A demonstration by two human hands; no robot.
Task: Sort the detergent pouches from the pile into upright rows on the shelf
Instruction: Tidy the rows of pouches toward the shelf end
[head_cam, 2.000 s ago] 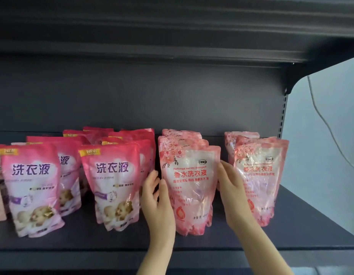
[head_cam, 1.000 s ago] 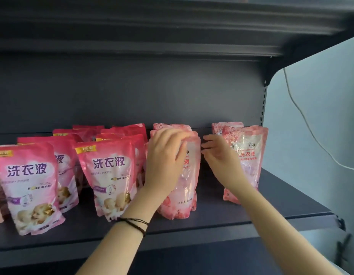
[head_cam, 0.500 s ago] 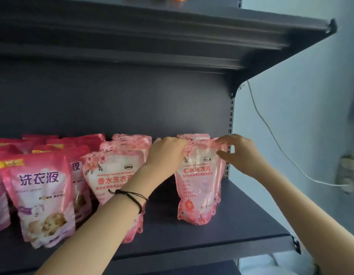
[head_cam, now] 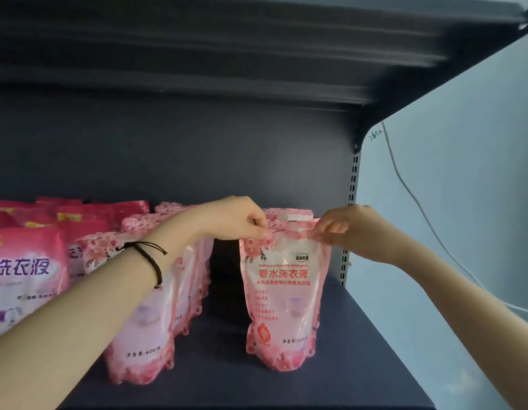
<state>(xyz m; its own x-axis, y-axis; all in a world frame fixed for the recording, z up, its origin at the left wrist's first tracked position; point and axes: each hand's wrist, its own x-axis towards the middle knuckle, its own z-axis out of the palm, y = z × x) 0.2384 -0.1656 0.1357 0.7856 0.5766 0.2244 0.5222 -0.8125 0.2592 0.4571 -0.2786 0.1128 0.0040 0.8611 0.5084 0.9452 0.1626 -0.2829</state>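
Nearest, the front edge of the shelf lies bare, with open room between it and the pouch being set. This pouch stands upright toward the shelf's right end, at the head of the last row, its base on the board. The left forearm, with a black wristband, reaches across the front of the neighbouring row of pale pink pouches. The left hand pinches the pouch's top left corner between thumb and curled fingers; the right hand pinches the top right corner the same way.

The bag looks soft and full of liquid, so if the base is not sitting flat when both hands let go, it may well slump forward toward the front edge or sideways toward the open right edge, which has no stop. The left forearm also hangs just over the neighbouring row and could knock its front bag on the way out.

A dark bare strip separates the two rows. Another pouch stands close behind the held one. Darker pink bags fill the left end. Beyond is the back panel, with plenty of height under the upper shelf. No pile is in view.
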